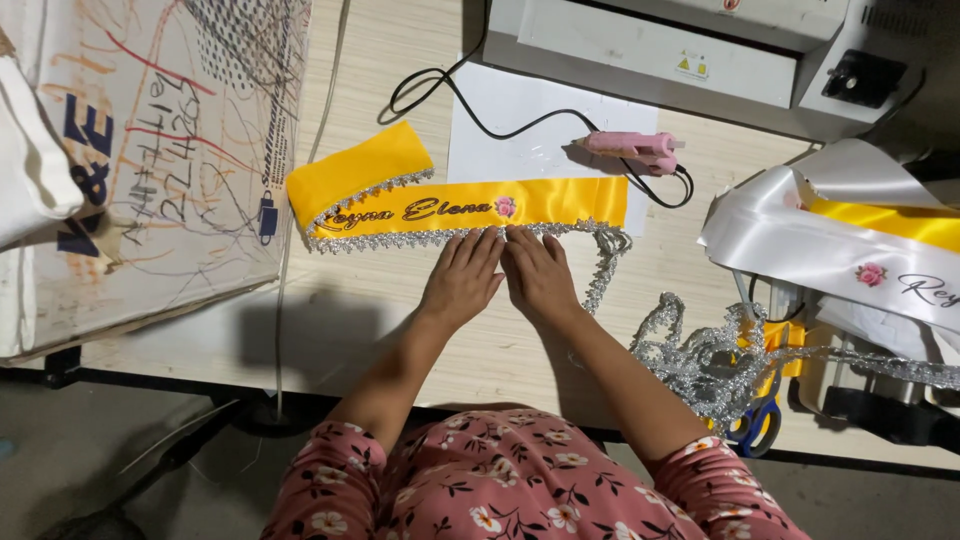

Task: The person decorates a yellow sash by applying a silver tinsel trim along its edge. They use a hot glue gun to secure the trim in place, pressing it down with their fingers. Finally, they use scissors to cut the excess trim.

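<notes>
On the far left lies a big cardboard sheet (150, 150) covered in scribbles and writing. It rests on the pale wooden tabletop (400, 340).

Next comes the yellow sash (450, 205). It lies flat on the tabletop, in the middle, just above the person's hands. It has dark curly letters and a small pink flower on it. Its left end is folded up at an angle. Shiny silver trim (420, 238) runs along its bottom edge.

The left hand (462, 275) lies flat with its fingers straight and close together. Its fingertips press down on the silver trim at the sash's lower edge. The right hand (537, 275) is just beside it, almost touching, and also flat. Its fingertips press the same edge. Neither hand pinches anything.

Behind the sash is a white sheet of paper (520, 120). A pink glue gun (632, 149) lies on it, with a black cord (470, 105) looping away. Behind that stands a grey machine (680, 55).

To the right of the hands, loose silver trim hangs off the sash end and runs to a messy pile of trim (700, 360). Blue-handled scissors (758, 420) lie by that pile. On the far right sits a white sash (820, 250) with a pink flower, and some yellow ribbon (890, 220) on top.
</notes>
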